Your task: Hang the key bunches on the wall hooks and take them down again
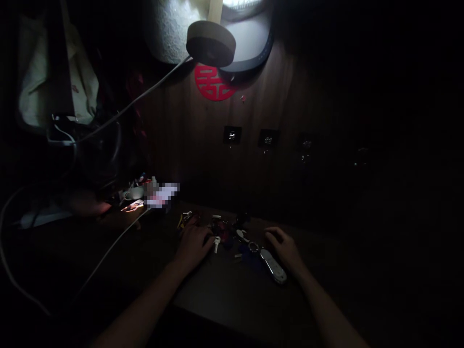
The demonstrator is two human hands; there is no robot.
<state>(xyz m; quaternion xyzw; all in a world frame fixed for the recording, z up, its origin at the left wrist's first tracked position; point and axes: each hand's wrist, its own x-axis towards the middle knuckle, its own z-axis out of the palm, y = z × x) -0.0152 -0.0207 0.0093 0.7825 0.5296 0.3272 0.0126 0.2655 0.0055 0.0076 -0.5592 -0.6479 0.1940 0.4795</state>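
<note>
From here, my left hand [194, 245] is at the keys [216, 245] toward the table's back edge [226, 211], fingers too dark to tell; my right hand [287, 247], fingers slightly apart, is beside the keychain [273, 266].

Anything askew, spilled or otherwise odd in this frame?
Mainly the dark: much of the table is lost in shadow. Keys lie jumbled, mostly between the left hand and right hand, untidy but not clearly wrong. No spill or damage shows, though shadow may hide some.
</note>
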